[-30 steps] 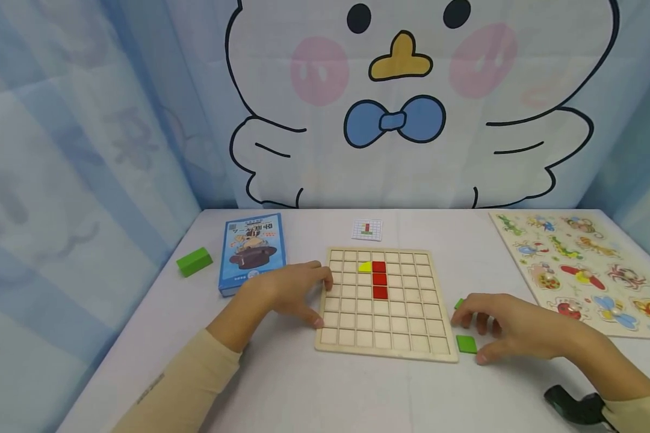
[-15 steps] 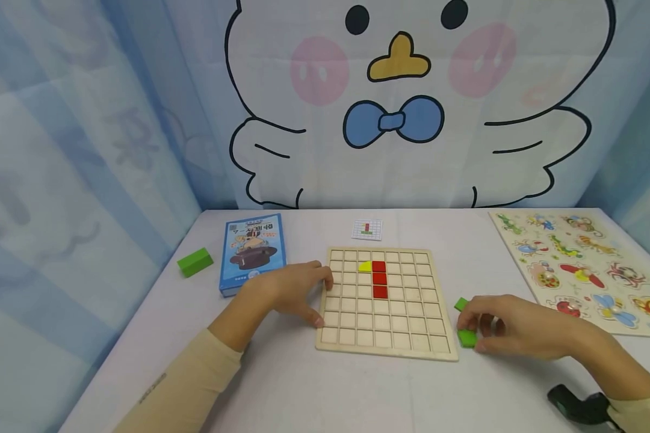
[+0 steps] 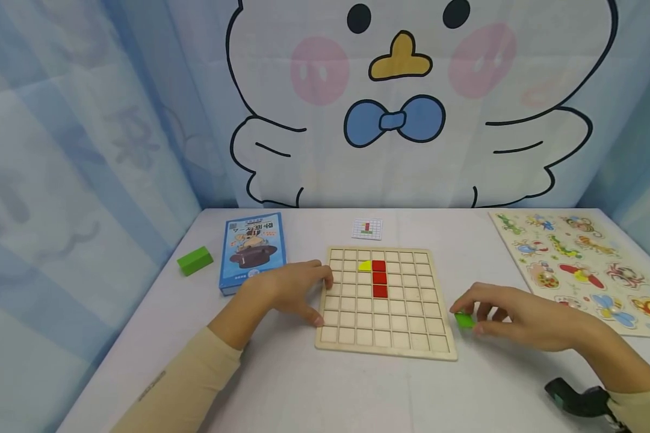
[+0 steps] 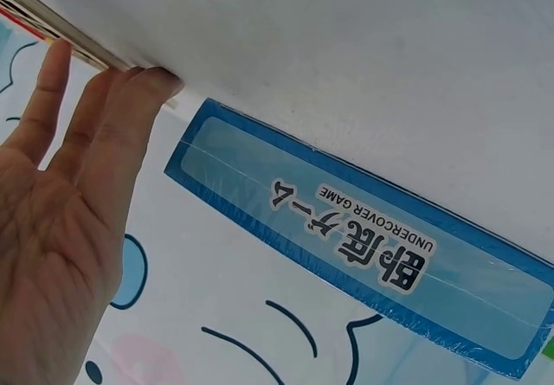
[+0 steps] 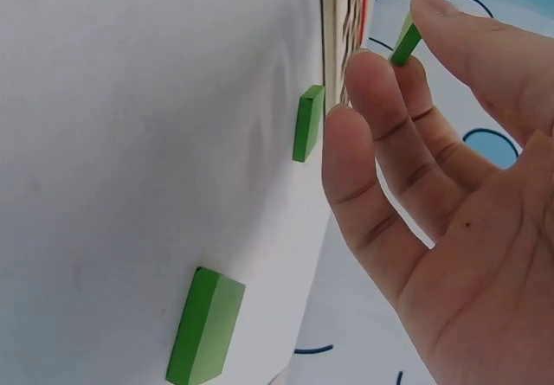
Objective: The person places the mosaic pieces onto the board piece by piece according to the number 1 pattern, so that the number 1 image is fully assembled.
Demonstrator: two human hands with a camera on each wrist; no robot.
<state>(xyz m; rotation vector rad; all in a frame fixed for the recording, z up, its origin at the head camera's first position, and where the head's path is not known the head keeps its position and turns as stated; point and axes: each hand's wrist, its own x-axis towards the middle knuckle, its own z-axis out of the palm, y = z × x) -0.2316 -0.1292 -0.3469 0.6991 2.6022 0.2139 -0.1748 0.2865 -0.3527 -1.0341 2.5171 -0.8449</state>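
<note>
My right hand (image 3: pixel 525 319) pinches a green square tile (image 3: pixel 464 319) between thumb and fingertips, just off the board's right edge. In the right wrist view this tile (image 5: pixel 415 23) is lifted above the table. Another green tile (image 5: pixel 307 124) and a thicker green piece (image 5: pixel 206 326) lie on the table; the hand hides them in the head view. My left hand (image 3: pixel 292 293) rests against the left edge of the wooden grid board (image 3: pixel 357 338), thumb and fingers spread. Three red squares (image 3: pixel 379 278) form a column on the board, beside a yellow piece (image 3: pixel 365 266).
A small pattern card (image 3: pixel 367 229) lies behind the board. To the left are a blue game box (image 3: pixel 253 249) and a green block (image 3: pixel 195 261). An animal puzzle board (image 3: pixel 590 264) lies at the right. A black strap-like device (image 3: pixel 576 399) sits by the right wrist.
My right hand has closed on the nearer green tile and lifted it off the table, moving slightly up and away. The left hand stays at the board's edge.
</note>
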